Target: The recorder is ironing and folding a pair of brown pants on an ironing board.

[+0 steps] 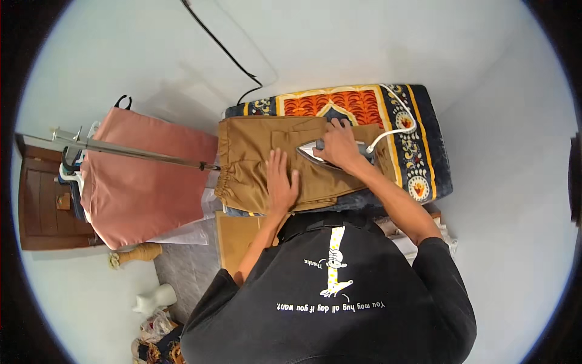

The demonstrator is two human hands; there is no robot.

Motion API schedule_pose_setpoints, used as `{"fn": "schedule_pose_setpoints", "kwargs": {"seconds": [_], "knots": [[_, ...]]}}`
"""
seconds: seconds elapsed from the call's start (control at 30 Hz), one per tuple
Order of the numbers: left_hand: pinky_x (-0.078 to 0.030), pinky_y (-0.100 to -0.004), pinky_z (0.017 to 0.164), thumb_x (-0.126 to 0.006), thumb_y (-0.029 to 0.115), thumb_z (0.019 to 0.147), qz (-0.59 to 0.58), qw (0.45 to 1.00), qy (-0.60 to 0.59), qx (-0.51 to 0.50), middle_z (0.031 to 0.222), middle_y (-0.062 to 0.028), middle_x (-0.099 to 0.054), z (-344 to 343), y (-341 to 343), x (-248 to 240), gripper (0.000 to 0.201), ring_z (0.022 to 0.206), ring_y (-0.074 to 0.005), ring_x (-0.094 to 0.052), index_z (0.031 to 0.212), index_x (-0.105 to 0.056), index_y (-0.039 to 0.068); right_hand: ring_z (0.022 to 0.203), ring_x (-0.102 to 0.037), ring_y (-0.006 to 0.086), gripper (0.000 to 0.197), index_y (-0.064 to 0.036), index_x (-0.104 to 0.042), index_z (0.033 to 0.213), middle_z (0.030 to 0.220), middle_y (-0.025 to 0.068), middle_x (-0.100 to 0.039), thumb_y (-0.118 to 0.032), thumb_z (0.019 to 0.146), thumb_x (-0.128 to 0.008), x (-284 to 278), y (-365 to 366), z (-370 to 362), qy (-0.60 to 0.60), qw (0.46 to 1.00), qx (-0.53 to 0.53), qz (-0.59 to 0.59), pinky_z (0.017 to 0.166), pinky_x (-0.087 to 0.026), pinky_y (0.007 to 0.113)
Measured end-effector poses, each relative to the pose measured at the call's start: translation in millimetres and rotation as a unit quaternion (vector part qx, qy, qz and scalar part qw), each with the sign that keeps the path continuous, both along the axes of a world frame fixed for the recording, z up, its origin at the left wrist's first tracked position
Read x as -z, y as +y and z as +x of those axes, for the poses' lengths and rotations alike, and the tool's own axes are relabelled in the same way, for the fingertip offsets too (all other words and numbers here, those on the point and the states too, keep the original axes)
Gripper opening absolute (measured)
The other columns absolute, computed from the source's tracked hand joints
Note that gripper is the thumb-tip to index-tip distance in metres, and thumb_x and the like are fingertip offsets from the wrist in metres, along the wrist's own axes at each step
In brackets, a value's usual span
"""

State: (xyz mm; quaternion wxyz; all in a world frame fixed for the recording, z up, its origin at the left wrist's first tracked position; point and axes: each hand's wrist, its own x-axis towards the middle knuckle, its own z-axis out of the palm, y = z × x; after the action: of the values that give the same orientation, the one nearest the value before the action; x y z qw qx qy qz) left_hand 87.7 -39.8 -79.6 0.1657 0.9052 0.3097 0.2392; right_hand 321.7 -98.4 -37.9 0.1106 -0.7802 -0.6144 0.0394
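Brown trousers [254, 139] with a gathered elastic waistband on the left lie folded flat over a patterned cloth-covered ironing surface [433, 145]. My left hand [280, 185] rests flat on the brown fabric, fingers stretched out and pointing away from me. To its right, my right hand [341, 144] is wrapped round the handle of a clothes iron [309, 150]. The iron's pointed tip faces left toward my left hand, with a gap between them, and its soleplate is down on the trousers. A white cord [394, 130] runs from its heel across the patterned cloth.
A metal garment rail [145, 153] reaches in from the left, with pink clothing [151, 188] on hangers beside the ironing surface. A black cable [224, 51] hangs along the far wall. At lower left are a woven vase [142, 253], a white object [156, 297] and bundled fabrics [157, 346].
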Motion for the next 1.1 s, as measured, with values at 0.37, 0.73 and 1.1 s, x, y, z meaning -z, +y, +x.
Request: {"fn": "schedule_pose_setpoints", "kwargs": {"seconds": [0.37,0.73,1.1], "knots": [[-0.018,-0.0511,0.125,-0.052,0.028,0.104,-0.1,0.993,-0.048,-0.032,0.164,-0.0253,-0.029,-32.4,-13.1,5.6,0.062,0.154,-0.0416,-0.022,0.153,-0.037,-0.006,0.118,-0.057,0.0361,0.053,0.0041,-0.078,0.091,0.095,0.0218,-0.073,-0.048,0.082,-0.073,-8.6,83.5,-36.0,0.021,1.0,-0.009,0.015,0.108,-0.036,0.053],[-0.029,-0.0462,0.123,-0.042,0.031,0.11,-0.138,0.978,-0.114,0.107,0.151,-0.0176,-0.052,6.5,70.6,-20.1,0.047,0.147,-0.0349,-0.04,0.141,-0.056,-0.001,0.113,-0.055,0.0284,0.04,-0.0039,-0.075,0.08,0.099,0.0121,-0.067,-0.044,0.076,-0.076,-12.2,-3.0,-80.7,-0.013,0.968,-0.252,0.008,0.106,-0.037,0.049],[-0.016,-0.0473,0.128,-0.051,0.039,0.103,0.02,0.994,0.053,0.098,0.166,-0.0122,-0.033,25.8,55.3,34.1,0.064,0.155,-0.0305,-0.025,0.155,-0.042,0.004,0.099,-0.061,0.0322,0.041,-0.0007,-0.076,0.079,0.09,0.0138,-0.069,-0.042,0.079,-0.076,-15.8,-107.6,7.9,-0.076,0.992,0.052,0.085,0.1,-0.041,0.05]]}}
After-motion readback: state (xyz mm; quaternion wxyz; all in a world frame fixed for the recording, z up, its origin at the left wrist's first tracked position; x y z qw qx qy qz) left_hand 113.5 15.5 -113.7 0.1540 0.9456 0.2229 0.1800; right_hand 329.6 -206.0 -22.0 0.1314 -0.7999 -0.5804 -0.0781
